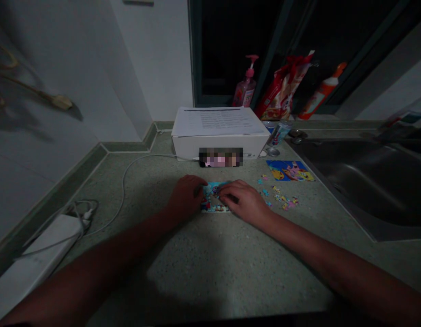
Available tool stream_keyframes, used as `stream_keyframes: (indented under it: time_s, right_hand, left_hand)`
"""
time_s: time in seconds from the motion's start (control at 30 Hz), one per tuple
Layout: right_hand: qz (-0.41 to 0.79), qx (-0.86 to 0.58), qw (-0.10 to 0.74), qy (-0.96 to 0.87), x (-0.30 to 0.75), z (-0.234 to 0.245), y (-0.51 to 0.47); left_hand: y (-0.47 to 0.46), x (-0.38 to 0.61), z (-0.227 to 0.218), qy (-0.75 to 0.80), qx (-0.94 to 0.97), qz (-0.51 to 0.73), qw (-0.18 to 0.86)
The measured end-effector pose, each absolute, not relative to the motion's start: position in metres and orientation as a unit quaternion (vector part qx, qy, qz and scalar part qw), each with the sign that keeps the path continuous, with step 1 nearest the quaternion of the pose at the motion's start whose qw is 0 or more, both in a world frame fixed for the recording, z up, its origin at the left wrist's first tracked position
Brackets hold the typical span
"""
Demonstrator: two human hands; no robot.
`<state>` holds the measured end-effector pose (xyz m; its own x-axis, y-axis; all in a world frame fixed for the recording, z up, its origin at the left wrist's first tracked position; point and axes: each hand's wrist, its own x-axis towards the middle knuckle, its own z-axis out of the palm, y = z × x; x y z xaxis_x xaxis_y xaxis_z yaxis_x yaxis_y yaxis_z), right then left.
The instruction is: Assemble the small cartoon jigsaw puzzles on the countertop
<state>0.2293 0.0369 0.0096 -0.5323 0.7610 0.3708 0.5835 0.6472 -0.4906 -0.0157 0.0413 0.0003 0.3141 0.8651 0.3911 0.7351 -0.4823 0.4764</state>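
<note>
A small, partly assembled jigsaw puzzle (215, 209) lies flat on the counter between my hands, with an uneven gap around its middle. My left hand (185, 196) is curled against the puzzle's left side, its fingers closed at that edge. From the right, my right hand (246, 200) reaches over it, thumb and fingers pinched together at the gap. What sits between those fingertips is too small and dark to make out. Loose puzzle pieces (281, 198) are scattered right of my right hand. Behind them lies a blue picture card (291, 171) with cartoon figures.
A phone (221, 157) with a blurred screen leans against a white box (190, 144) topped by a printed sheet (227, 121). Its cable crosses the left counter near a white power strip (47, 247). A sink (363, 181) is at right; a can (280, 132) and pump bottle (245, 88) stand behind.
</note>
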Motion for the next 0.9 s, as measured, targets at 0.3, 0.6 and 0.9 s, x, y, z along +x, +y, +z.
stream_keyframes:
  time_s: [0.3, 0.6, 0.9]
  right_hand:
    - [0.138, -0.390, 0.295, -0.861, 0.208, 0.007, 0.040]
    - [0.115, -0.387, 0.271, -0.874, 0.209, -0.001, 0.039]
    - [0.099, -0.390, 0.258, -0.878, 0.208, 0.001, 0.038]
  left_hand:
    - [0.038, -0.017, 0.001, 0.512, 0.804, 0.283, 0.106]
    - [0.037, -0.015, 0.002, 0.527, 0.799, 0.268, 0.116]
    - [0.031, -0.015, 0.010, 0.524, 0.801, 0.265, 0.120]
